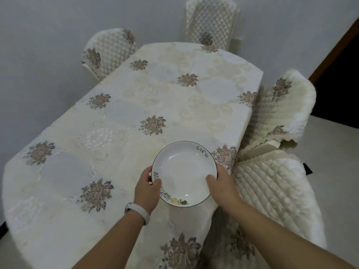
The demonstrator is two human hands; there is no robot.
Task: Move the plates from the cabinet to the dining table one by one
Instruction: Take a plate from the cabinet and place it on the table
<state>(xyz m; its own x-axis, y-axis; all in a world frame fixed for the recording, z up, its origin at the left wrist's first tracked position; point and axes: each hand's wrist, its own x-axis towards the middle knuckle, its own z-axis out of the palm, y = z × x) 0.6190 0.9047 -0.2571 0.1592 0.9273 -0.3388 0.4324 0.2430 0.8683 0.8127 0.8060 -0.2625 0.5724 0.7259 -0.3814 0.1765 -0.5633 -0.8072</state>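
A white plate [183,171] with a thin dark rim, the word "Life" and a small drawing is held over the near right corner of the dining table [120,121]. My left hand [148,188] grips its left edge with the thumb on the rim. On the opposite side, my right hand [220,184] grips the right edge. The table wears a cream cloth with embroidered flowers. I cannot tell whether the plate touches the cloth. No cabinet is in view.
Quilted cream chairs stand around the table: one at the near right [272,191], one further along the right side [285,107], one at the far end [210,22], one at the far left [108,51]. A dark doorway [342,84] opens at the right.
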